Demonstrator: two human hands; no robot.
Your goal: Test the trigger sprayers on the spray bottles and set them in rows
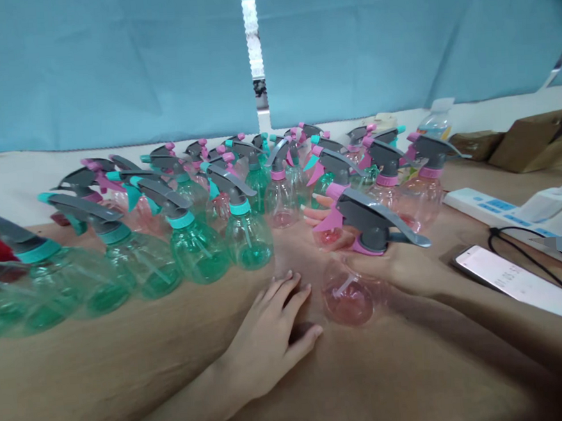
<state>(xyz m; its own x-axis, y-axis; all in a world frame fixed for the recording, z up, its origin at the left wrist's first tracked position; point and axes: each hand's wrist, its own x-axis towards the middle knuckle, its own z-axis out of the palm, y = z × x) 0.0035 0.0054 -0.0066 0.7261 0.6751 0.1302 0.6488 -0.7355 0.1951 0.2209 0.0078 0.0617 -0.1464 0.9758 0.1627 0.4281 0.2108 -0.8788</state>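
My left hand (274,326) lies palm down on the brown table, its fingers slightly spread and nothing in it. Just right of its fingertips stands a clear round spray bottle (349,299) with pink liquid and a grey and pink head. My right hand (343,235) reaches behind this bottle's head, which hides part of the palm. Its visible fingers are apart and extend left, close to pink liquid in another bottle (328,235); whether they touch it is unclear. A green spray bottle (249,238) stands beyond my left hand.
Several green-liquid spray bottles (157,270) line the left side, with more pink and green ones behind. On the right are a phone (511,274), a white power strip (487,205) with a black cable, and a cardboard box (529,142). Blue cloth (107,68) hangs behind.
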